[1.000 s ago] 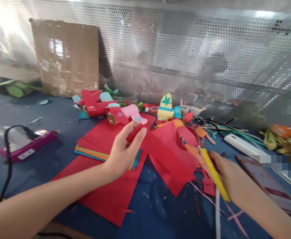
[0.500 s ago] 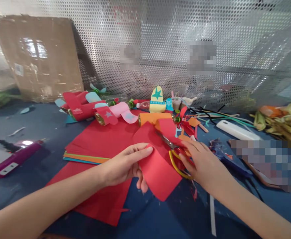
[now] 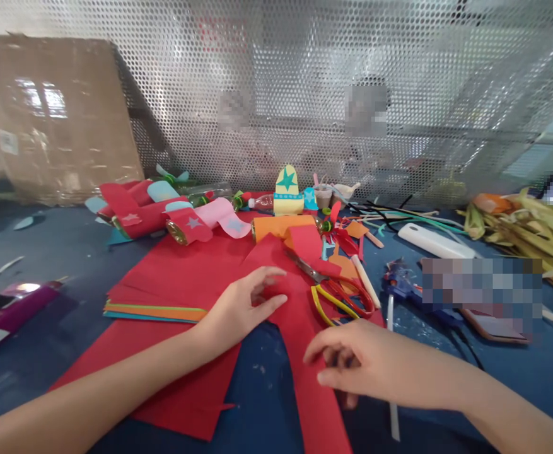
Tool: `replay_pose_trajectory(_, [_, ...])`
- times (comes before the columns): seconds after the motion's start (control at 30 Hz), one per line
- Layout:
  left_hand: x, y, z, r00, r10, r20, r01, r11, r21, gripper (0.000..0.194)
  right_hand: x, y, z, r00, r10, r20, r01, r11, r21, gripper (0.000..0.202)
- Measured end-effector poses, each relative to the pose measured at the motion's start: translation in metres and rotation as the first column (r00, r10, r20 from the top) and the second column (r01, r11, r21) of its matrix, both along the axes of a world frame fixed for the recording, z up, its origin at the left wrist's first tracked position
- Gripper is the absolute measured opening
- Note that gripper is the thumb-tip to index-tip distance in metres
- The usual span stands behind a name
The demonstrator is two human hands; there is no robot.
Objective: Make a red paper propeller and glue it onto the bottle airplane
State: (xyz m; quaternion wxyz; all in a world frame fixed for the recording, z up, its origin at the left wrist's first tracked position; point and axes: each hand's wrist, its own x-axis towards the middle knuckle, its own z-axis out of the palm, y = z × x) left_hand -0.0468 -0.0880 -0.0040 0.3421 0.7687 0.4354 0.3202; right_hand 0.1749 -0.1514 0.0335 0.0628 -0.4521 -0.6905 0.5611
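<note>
My left hand (image 3: 245, 309) is open above the red paper, thumb and fingers parted with nothing between them. Over the edge of a long red paper strip (image 3: 311, 372) hovers my right hand (image 3: 361, 362), its fingers loosely bent and apart from the thumb. Whether its fingertips touch the strip I cannot tell. Just beyond that hand lie scissors (image 3: 314, 274) with yellow and red handles, blades pointing away to the left. A stack of red sheets (image 3: 162, 268), with orange, green and blue edges below, is left of my left hand.
Paper-wrapped bottles (image 3: 153, 217) and an orange roll (image 3: 276, 227) stand along the back. At right are a blue glue gun (image 3: 413, 293), a phone (image 3: 498, 325) and dried husks (image 3: 517, 230). A purple power strip (image 3: 16, 315) is at left, cardboard (image 3: 68, 145) behind.
My right hand has let go of the scissors, which now lie on the paper, and moved nearer me. My left hand has released the red strip, which now lies stretched toward me.
</note>
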Motion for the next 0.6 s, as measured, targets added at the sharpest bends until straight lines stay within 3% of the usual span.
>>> replay_pose_trajectory(0.07, [-0.001,0.001,-0.001,0.999,0.011,-0.051,0.001,0.974,0.226,0.029,0.006,0.006,0.002,0.996,-0.069,0.050,0.067,0.997,0.049,0.024])
replay_pose_trajectory(0.13, [-0.002,-0.002,0.000,0.989,-0.022,-0.148,0.081,0.910,0.406,0.022,0.011,0.014,0.008,0.978,-0.167,0.124,0.147,0.976,0.162,0.028])
replay_pose_trajectory(0.2, [0.000,-0.009,0.000,0.961,-0.130,-0.246,0.235,0.850,0.472,0.019,0.015,0.027,0.015,0.906,-0.312,0.285,0.170,0.887,0.429,0.026])
replay_pose_trajectory(0.27, [0.001,-0.019,-0.001,0.907,-0.257,-0.333,0.391,0.807,0.443,0.023,0.019,0.046,0.019,0.763,-0.455,0.460,0.047,0.749,0.661,0.020])
replay_pose_trajectory(0.37, [0.003,-0.030,-0.004,0.813,-0.365,-0.453,0.544,0.753,0.370,0.035,0.022,0.080,0.018,0.667,-0.536,0.517,0.003,0.696,0.718,0.017])
replay_pose_trajectory(0.5, [0.002,-0.035,-0.007,0.767,-0.404,-0.498,0.604,0.716,0.350,0.040,0.020,0.125,0.004,0.575,-0.553,0.602,-0.035,0.719,0.694,0.024])
replay_pose_trajectory(0.6, [0.000,-0.034,-0.007,0.762,-0.414,-0.497,0.615,0.702,0.358,0.040,0.014,0.151,-0.008,0.573,-0.533,0.623,-0.037,0.742,0.669,0.028])
